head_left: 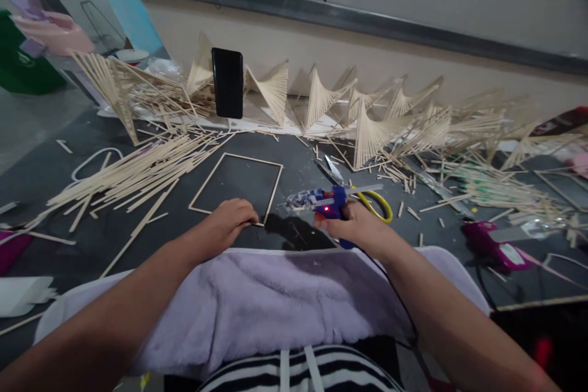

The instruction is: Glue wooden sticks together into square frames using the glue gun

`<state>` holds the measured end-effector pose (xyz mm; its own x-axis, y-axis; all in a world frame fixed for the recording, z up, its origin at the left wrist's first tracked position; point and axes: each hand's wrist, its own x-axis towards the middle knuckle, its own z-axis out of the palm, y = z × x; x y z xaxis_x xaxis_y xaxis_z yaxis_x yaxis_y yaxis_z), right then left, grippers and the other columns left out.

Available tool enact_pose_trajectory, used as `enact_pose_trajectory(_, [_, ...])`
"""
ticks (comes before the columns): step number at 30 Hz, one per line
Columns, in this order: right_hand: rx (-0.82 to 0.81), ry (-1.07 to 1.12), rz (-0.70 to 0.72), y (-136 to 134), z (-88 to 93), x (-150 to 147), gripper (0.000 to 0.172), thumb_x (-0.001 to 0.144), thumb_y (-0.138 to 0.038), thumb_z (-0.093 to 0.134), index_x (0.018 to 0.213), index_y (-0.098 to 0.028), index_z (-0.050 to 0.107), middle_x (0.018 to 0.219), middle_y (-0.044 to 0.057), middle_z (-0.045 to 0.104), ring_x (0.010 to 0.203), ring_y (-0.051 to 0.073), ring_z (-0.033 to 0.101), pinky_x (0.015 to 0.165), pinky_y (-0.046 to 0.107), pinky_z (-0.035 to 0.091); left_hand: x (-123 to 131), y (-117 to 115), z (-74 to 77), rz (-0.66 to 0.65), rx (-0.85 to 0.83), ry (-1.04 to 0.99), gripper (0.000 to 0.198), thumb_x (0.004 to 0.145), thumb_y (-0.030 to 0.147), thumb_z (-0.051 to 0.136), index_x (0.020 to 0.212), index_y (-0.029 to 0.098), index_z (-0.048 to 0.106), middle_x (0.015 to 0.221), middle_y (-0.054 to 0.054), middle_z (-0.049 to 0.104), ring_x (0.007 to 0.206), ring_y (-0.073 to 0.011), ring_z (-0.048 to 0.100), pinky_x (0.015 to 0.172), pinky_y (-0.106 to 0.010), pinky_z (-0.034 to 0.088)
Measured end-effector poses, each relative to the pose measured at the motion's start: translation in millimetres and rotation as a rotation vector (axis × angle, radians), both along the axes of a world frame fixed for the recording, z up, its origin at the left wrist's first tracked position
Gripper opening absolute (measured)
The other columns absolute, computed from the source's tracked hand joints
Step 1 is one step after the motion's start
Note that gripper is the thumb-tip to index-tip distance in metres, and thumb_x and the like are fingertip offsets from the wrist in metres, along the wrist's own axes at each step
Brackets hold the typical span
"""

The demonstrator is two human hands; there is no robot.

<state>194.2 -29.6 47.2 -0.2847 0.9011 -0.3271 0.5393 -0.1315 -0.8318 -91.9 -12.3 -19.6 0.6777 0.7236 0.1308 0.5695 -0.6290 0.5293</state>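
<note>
A four-sided frame of thin wooden sticks (273,193) lies flat on the dark table in front of me. My left hand (228,222) is closed at its near side, fingertips on the stick by the near right corner and covering part of that side. In my right hand (365,228) is a blue hot glue gun (337,197), its red light lit and its nozzle pointing left towards the frame. The nozzle end looks smeared with glue and stays apart from the sticks. A clear glue stick (367,188) juts from the gun's back.
Scissors with yellow handles (389,215) lie behind my right hand. Loose wooden sticks (133,174) are heaped at left. Several twisted stick structures (321,98) line the wall, near an upright black phone (228,82). A magenta tool (498,246) lies right; a lilac cloth (271,300) covers the near edge.
</note>
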Motion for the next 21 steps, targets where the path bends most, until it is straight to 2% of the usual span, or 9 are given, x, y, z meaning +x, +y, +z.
enact_pose_trajectory(3, [-0.094, 0.037, 0.049, -0.8, -7.7, -10.4, 0.028, 0.071, -0.039, 0.061, 0.082, -0.014, 0.059, 0.058, -0.002, 0.053, 0.05, 0.01, 0.046, 0.045, 0.021, 0.033, -0.8, -0.3, -0.2, -0.002, -0.004, -0.012, 0.02, 0.086, 0.014, 0.04, 0.089, 0.018, 0.059, 0.087, -0.005, 0.059, 0.084, -0.0157, 0.05, 0.078, -0.03, 0.038])
enact_pose_trajectory(6, [-0.142, 0.052, 0.091, 0.0, -15.4, -15.4, 0.027, 0.074, -0.04, 0.06, 0.079, -0.014, 0.059, 0.052, -0.002, 0.053, 0.047, 0.01, 0.047, 0.044, 0.021, 0.034, 0.2, -1.6, 2.0, 0.021, -0.012, -0.008, 0.019, 0.086, 0.013, 0.04, 0.087, 0.018, 0.058, 0.086, -0.005, 0.058, 0.083, -0.0155, 0.05, 0.078, -0.03, 0.038])
enact_pose_trajectory(8, [-0.159, 0.122, 0.123, 0.7, -18.9, -15.9, 0.027, 0.075, -0.04, 0.059, 0.078, -0.014, 0.058, 0.057, 0.0, 0.057, 0.047, 0.01, 0.048, 0.045, 0.02, 0.036, 0.9, -2.0, 2.9, 0.023, -0.014, 0.001, 0.019, 0.086, 0.013, 0.04, 0.086, 0.017, 0.058, 0.086, -0.004, 0.058, 0.083, -0.0156, 0.049, 0.078, -0.03, 0.037])
enact_pose_trajectory(12, [-0.206, 0.258, 0.122, 1.5, -23.7, -15.0, 0.03, 0.074, -0.042, 0.061, 0.082, -0.013, 0.056, 0.079, 0.004, 0.064, 0.045, 0.006, 0.046, 0.043, 0.019, 0.035, 0.4, -1.2, 2.1, 0.004, -0.005, -0.002, 0.019, 0.086, 0.012, 0.039, 0.087, 0.017, 0.057, 0.087, -0.005, 0.059, 0.084, -0.0159, 0.05, 0.079, -0.031, 0.037])
enact_pose_trajectory(21, [-0.239, 0.334, 0.094, 3.6, -29.5, -15.2, 0.034, 0.074, -0.047, 0.06, 0.073, -0.013, 0.056, 0.068, 0.002, 0.06, 0.047, 0.006, 0.045, 0.044, 0.019, 0.034, 1.4, -2.7, 5.0, 0.016, -0.005, -0.013, 0.018, 0.085, 0.01, 0.04, 0.087, 0.017, 0.057, 0.088, -0.005, 0.06, 0.085, -0.016, 0.051, 0.08, -0.032, 0.038])
